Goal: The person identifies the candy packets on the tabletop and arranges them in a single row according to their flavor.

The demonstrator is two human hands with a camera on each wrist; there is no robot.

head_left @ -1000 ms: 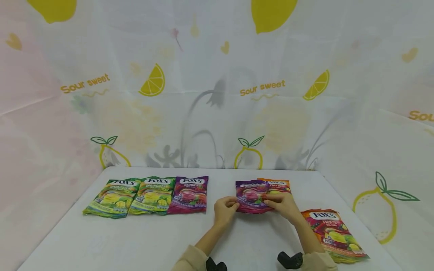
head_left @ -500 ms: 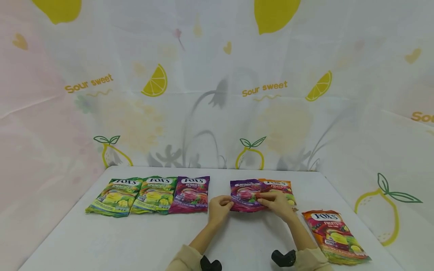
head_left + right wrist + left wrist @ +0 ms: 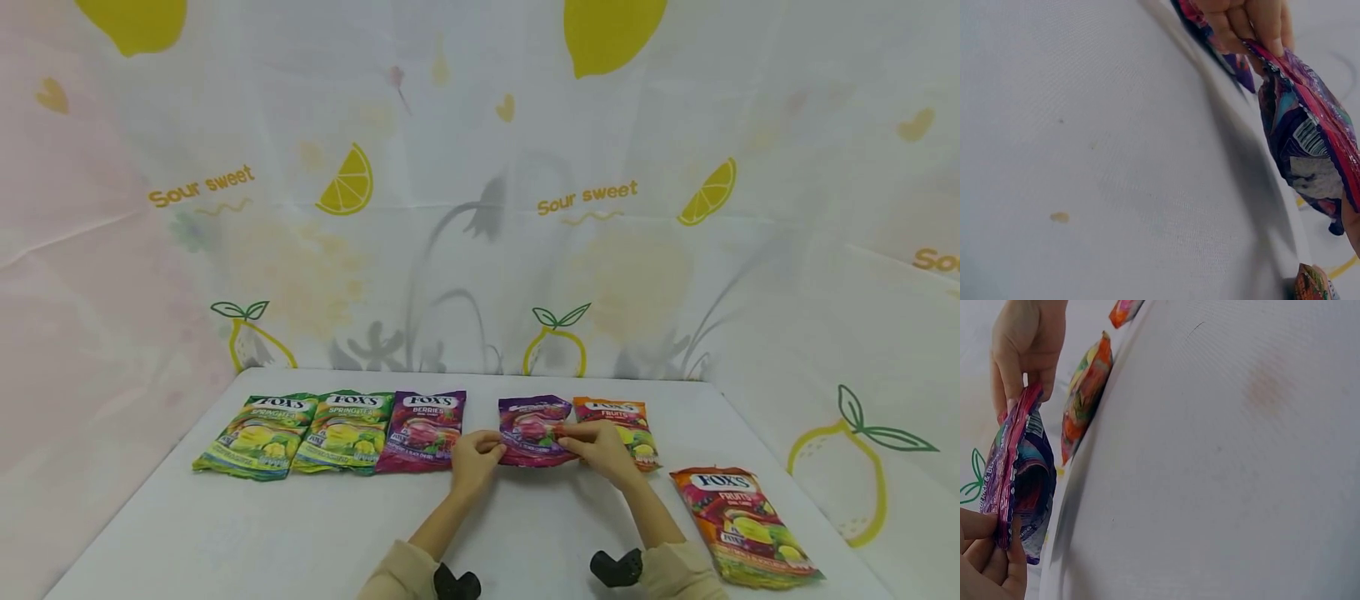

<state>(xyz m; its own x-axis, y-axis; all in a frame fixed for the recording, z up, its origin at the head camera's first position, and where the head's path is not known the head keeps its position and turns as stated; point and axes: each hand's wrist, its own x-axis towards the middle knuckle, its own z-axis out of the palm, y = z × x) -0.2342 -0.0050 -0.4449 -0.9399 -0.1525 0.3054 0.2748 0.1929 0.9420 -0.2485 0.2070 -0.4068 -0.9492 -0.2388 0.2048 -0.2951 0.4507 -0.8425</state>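
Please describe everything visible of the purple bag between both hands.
The purple bag looks like glossy film, with a crimped edge, berry pictures in front and a barcode behind. It seems filled. The left hand and right hand pinch opposite sides of its lower part, raised off the table. It is left of an orange bag.

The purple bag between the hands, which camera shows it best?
The head view, because it shows most of the purple bag from the front. The left wrist view looks along it from its bottom seam; the right wrist view shows its back and barcode, cutting off part.
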